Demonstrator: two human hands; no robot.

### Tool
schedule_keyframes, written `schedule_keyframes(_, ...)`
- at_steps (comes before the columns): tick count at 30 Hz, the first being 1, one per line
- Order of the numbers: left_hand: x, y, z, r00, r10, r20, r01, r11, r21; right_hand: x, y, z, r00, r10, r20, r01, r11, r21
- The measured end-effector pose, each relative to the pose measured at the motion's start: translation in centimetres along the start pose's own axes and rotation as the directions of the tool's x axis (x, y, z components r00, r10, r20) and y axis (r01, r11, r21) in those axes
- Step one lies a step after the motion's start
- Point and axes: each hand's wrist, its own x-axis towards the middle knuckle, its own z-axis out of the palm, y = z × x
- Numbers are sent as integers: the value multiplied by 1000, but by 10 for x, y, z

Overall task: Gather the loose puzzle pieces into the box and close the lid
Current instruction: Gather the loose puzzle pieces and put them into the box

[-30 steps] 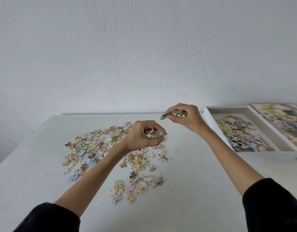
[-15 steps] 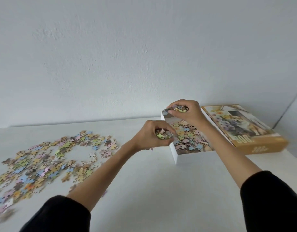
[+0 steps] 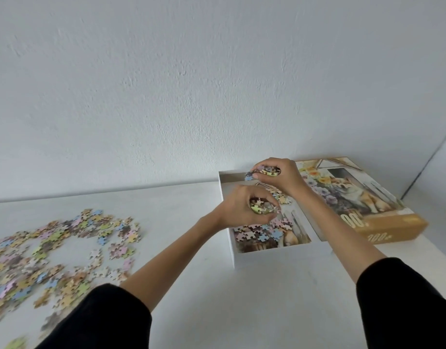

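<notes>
Open white box [image 3: 267,259] sits right of centre on the surface [image 3: 242,311], pieces inside. Left grip [image 3: 247,210] clenched round a handful of puzzle pieces [image 3: 260,207], held over the box's middle. Right grip [image 3: 277,176] clenched round a 2nd handful [image 3: 266,170] over the far end. Loose pieces [image 3: 53,253] lie scattered at left. Lid [image 3: 367,205] rests just right of the box.

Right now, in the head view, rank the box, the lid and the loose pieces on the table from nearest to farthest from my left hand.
From the left hand, which grips a handful of pieces:
1. Box: directly beneath the hand.
2. Lid: to the right, just past the box.
3. Loose pieces: far left on the table.
</notes>
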Motion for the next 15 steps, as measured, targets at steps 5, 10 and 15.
schedule_keyframes(5,12,-25,19,987,-54,149,32,988,148,5,23,10,995,44,94,-39,998,-56)
schedule_keyframes(10,11,-32,23,976,-15,219,-35,975,221,3,42,15,989,53,135,-47,998,-46)
schedule_keyframes(15,5,-31,18,975,57,215,-95,981,168,4,43,17,988,77,137,-67,995,-76)
